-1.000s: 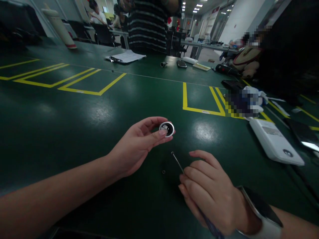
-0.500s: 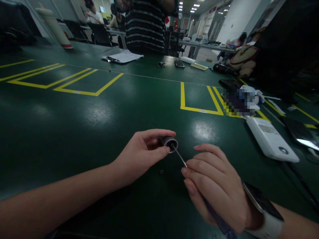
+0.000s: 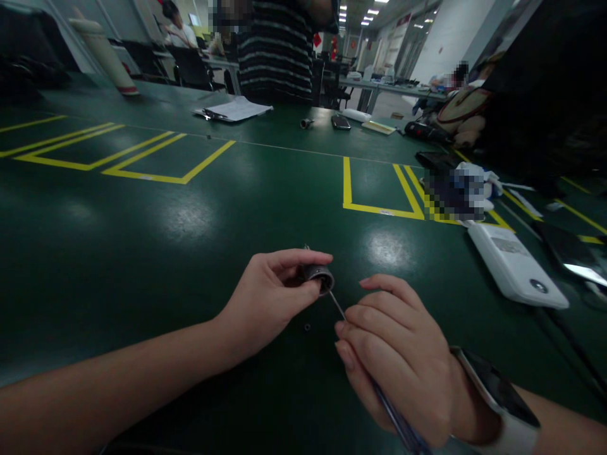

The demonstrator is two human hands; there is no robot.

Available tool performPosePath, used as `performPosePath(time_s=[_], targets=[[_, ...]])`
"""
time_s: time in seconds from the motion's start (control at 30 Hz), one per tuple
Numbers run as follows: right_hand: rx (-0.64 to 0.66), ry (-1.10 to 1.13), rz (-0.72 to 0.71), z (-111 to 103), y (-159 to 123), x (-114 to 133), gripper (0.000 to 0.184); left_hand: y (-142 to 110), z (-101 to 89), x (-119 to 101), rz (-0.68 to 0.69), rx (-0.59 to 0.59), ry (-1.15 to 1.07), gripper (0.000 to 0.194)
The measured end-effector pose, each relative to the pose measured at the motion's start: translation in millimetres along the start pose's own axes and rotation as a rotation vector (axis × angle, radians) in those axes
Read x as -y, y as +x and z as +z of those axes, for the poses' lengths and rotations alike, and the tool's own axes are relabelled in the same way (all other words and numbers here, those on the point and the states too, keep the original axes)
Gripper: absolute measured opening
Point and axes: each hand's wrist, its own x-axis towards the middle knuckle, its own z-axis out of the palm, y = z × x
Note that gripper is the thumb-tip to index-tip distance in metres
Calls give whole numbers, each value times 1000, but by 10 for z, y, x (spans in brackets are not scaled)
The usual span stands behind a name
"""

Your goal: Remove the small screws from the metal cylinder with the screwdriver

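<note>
Between the thumb and fingers of my left hand (image 3: 272, 291) is a small round metal fitting (image 3: 318, 273), its open end facing right and toward me. My right hand (image 3: 403, 347) is closed around a screwdriver (image 3: 337, 304). The thin shaft runs up and left into the fitting's opening, where its tip is hidden. Part of the translucent purplish handle shows below my palm. A tiny dark nut-like part (image 3: 307, 327) lies on the green table (image 3: 190, 278) below the fitting.
A white power bank (image 3: 516, 265) with a cable lies at the right. Farther back are papers (image 3: 234, 109), another metal fitting (image 3: 306, 122) and a black phone-like device (image 3: 341, 122). Yellow tape outlines (image 3: 384, 212) mark the table. A person in a striped shirt (image 3: 277, 54) stands across it.
My right hand and the screwdriver have shifted slightly left. The fitting has tilted in my left hand, so its opening points lower and a thin part shows behind it.
</note>
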Motion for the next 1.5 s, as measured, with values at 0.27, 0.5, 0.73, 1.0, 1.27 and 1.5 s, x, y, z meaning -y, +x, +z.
performPosePath(time_s=[0.27, 0.5, 0.73, 1.0, 1.27, 1.5], targets=[[23, 4, -5, -4, -9, 34, 16, 3, -19, -12, -3, -12, 20, 30], [18, 14, -11, -1, 13, 22, 16, -4, -7, -10, -9, -20, 28, 29], [31, -5, 34, 32, 8, 52, 16, 5, 5, 6, -3, -18, 18, 28], [-81, 471, 331, -69, 20, -38, 20, 38, -37, 20, -43, -5, -72, 28], [78, 1037, 890, 80, -47, -175, 32, 124, -140, -70, -50, 53, -282, 30], [189, 753, 733, 34, 26, -112, 34, 100, -125, -99, -102, 114, -444, 20]])
